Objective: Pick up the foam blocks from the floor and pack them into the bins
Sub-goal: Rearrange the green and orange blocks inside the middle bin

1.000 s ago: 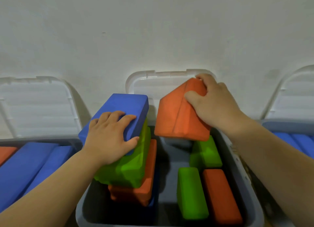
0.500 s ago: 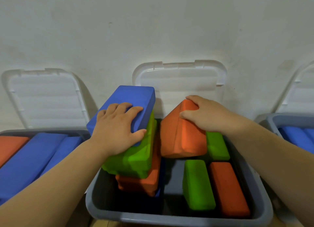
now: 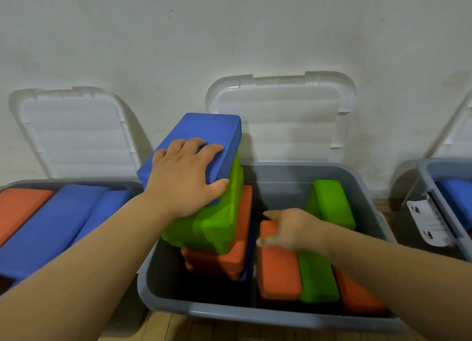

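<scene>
3 grey bins in view. Middle bin [image 3: 255, 315]: leaning stack [image 3: 217, 225] at left, topped by 1 blue block [image 3: 209, 128]. Right side has 2 orange blocks [image 3: 357, 297] and 2 green blocks [image 3: 316, 277]. Left hand [image 3: 184, 180] has fingers [image 3: 194, 144] spread flat on the blue block. Right hand [image 3: 293, 231] is on the leftmost orange block [image 3: 277, 277], blurred, so can't tell the grip.

Left hand [image 3: 184, 177] and right hand [image 3: 293, 229] are bare (forearms [image 3: 89, 254] too).
</scene>
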`<state>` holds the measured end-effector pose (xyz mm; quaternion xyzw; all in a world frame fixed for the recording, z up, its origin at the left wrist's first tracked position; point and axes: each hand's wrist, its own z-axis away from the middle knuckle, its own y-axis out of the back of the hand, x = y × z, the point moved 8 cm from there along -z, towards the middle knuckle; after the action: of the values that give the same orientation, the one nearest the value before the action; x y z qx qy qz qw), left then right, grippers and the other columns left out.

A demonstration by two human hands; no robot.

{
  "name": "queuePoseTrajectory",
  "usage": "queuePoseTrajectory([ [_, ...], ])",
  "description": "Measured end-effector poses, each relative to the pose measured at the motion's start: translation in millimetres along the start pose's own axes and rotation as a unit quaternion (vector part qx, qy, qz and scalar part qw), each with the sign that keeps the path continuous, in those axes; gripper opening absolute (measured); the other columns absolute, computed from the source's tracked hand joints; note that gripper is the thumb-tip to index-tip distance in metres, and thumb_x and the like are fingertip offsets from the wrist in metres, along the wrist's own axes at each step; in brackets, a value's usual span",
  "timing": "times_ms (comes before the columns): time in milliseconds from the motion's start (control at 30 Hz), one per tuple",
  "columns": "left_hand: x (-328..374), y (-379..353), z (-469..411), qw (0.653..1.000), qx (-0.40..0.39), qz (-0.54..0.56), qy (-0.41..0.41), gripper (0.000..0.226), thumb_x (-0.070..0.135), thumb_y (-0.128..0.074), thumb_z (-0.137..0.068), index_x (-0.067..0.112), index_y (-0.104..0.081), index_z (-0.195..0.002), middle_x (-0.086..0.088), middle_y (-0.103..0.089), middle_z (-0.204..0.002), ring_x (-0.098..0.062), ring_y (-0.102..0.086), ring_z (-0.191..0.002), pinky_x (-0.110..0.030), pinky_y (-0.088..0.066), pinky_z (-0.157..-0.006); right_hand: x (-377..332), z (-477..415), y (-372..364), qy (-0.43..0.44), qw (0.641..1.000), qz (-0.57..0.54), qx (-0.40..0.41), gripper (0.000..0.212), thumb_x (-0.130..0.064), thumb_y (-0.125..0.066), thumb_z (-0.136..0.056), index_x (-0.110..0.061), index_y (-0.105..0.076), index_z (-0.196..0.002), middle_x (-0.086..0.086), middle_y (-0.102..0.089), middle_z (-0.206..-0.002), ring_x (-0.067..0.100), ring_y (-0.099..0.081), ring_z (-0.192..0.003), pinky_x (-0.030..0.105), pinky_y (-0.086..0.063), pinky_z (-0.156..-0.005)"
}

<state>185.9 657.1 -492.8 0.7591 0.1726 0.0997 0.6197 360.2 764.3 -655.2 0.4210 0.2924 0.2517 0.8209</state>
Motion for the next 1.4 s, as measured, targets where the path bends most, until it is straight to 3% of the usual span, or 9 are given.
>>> queuePoseTrajectory([
  [100,0.4,-0.6,1.1,1.000,-0.001,0.000,-0.001,0.089,0.081,-0.025,-0.073,0.042,-0.038,-0.151,0.007,-0.041,-0.151,-0.026,-0.036,-0.137,-0.050,-0.031,-0.107,2.0,-7.4,-23.8,0.001,0.996,0.084,0.017,0.101,-0.094,-0.049,-0.070,-0.040,-0.037,-0.155,0.005,-0.059,-0.140,0.031,-0.038,-0.131,0.042,-0.038,-0.106],
  [233,-3.2,-1.0,2.5,1.000,-0.006,0.004,-0.002,0.091,0.083,-0.024,-0.072,0.042,-0.036,-0.152,0.006,-0.039,-0.153,-0.025,-0.034,-0.139,-0.050,-0.030,-0.108,-0.5,-15.7,-24.2,0.011,0.997,0.079,-0.020,0.118,-0.099,-0.048,-0.063,-0.034,-0.028,-0.159,0.006,-0.050,-0.153,0.033,-0.039,-0.141,0.043,-0.035,-0.115],
  [300,-5.7,-0.3,3.4,1.000,-0.015,0.014,-0.013,0.093,0.087,-0.024,-0.072,0.043,-0.035,-0.153,0.008,-0.037,-0.155,-0.023,-0.031,-0.141,-0.049,-0.029,-0.110,-1.0,-14.5,-14.8,0.019,0.999,0.018,-0.047,0.116,-0.088,-0.062,-0.070,-0.028,-0.025,-0.162,0.004,-0.045,-0.158,0.027,-0.042,-0.144,0.031,-0.033,-0.117],
  [400,-13.2,4.2,3.7,0.996,-0.037,0.081,-0.028,0.091,0.089,-0.028,-0.073,0.044,-0.040,-0.150,0.012,-0.039,-0.155,-0.018,-0.030,-0.145,-0.047,-0.027,-0.116,-8.6,-6.9,28.2,0.047,0.991,-0.126,0.003,0.102,-0.058,-0.081,-0.077,-0.029,-0.029,-0.160,0.002,-0.050,-0.152,0.016,-0.051,-0.135,0.017,-0.036,-0.099],
  [600,-52.7,1.5,10.8,0.986,-0.063,0.128,0.088,0.096,0.099,-0.029,-0.065,0.055,-0.032,-0.151,0.007,-0.024,-0.163,-0.031,-0.030,-0.146,-0.051,-0.029,-0.119,-46.0,8.3,103.0,0.160,0.881,-0.422,0.143,0.093,-0.049,-0.084,-0.078,-0.054,-0.028,-0.153,-0.006,-0.054,-0.136,0.007,-0.057,-0.123,0.031,-0.043,-0.105],
  [767,-51.9,1.5,13.0,0.967,-0.024,0.238,0.087,0.090,0.091,-0.047,-0.067,0.046,-0.049,-0.145,0.010,-0.036,-0.153,-0.013,-0.041,-0.141,-0.043,-0.039,-0.115,-70.9,-1.9,94.5,0.173,0.888,-0.407,0.124,0.111,-0.081,-0.078,-0.057,-0.063,-0.021,-0.151,-0.015,-0.037,-0.159,0.010,-0.038,-0.145,0.040,-0.034,-0.120],
  [1033,-1.6,45.3,8.6,0.937,0.157,0.313,0.012,0.061,0.065,-0.059,-0.074,0.043,-0.059,-0.132,0.014,-0.037,-0.142,-0.015,-0.039,-0.138,-0.029,-0.034,-0.110,-56.1,25.4,112.2,0.217,0.744,-0.612,0.158,0.108,-0.010,-0.087,-0.079,-0.049,-0.022,-0.157,-0.020,-0.048,-0.150,0.005,-0.066,-0.118,0.046,-0.059,-0.093],
  [1133,6.0,32.4,2.5,0.921,0.154,0.358,0.004,0.056,0.053,-0.066,-0.077,0.043,-0.057,-0.131,0.014,-0.032,-0.145,-0.013,-0.037,-0.140,-0.034,-0.039,-0.111,-29.9,37.1,137.0,0.193,0.712,-0.623,0.262,0.122,-0.029,-0.095,-0.059,-0.043,-0.024,-0.156,-0.007,-0.050,-0.150,0.014,-0.065,-0.121,0.046,-0.057,-0.098],
  [1400,55.4,-16.4,0.0,0.916,0.049,0.383,-0.109,0.071,0.047,-0.070,-0.079,0.038,-0.048,-0.145,0.008,-0.036,-0.135,0.002,-0.045,-0.124,-0.030,-0.045,-0.106,18.5,52.1,160.1,0.153,0.669,-0.617,0.385,0.075,-0.040,-0.089,-0.059,-0.049,-0.054,-0.126,-0.006,-0.065,-0.128,0.014,-0.068,-0.110,0.040,-0.059,-0.093],
])
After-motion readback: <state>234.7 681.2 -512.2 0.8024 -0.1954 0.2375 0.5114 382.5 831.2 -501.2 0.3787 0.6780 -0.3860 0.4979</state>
